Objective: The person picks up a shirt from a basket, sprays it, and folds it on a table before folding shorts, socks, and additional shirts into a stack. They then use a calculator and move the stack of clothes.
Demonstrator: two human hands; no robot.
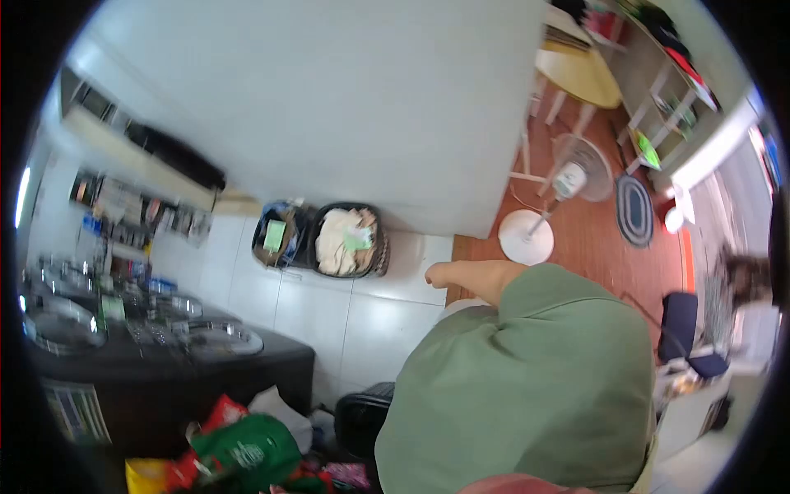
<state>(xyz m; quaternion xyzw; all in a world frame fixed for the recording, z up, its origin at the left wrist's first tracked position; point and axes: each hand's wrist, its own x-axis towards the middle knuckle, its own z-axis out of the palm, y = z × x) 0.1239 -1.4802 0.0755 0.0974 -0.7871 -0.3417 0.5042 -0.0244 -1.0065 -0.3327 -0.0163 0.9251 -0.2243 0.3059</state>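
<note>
A green shirt (527,379) fills the lower middle of the head view. From its upper sleeve a bare forearm reaches left, ending in my right hand (438,274). The hand looks small and somewhat blurred, its fingers curled in, with nothing visible in them. It hovers above the edge between white tiles (403,317) and reddish-brown floor. Nearest to it is a dark basket (381,247) heaped with cream cloth (337,243) and a pale green piece, apart from the hand. My left hand is out of sight; a blurred pinkish shape shows at the bottom edge.
A white standing fan (527,237) stands just beyond my forearm. Beside the cloth basket sits another container (267,239) of mixed items. A dark counter (280,362) with round glassy dishes runs along the left. Bags, including a green one (251,449), lie below. A wall (346,107) rises behind.
</note>
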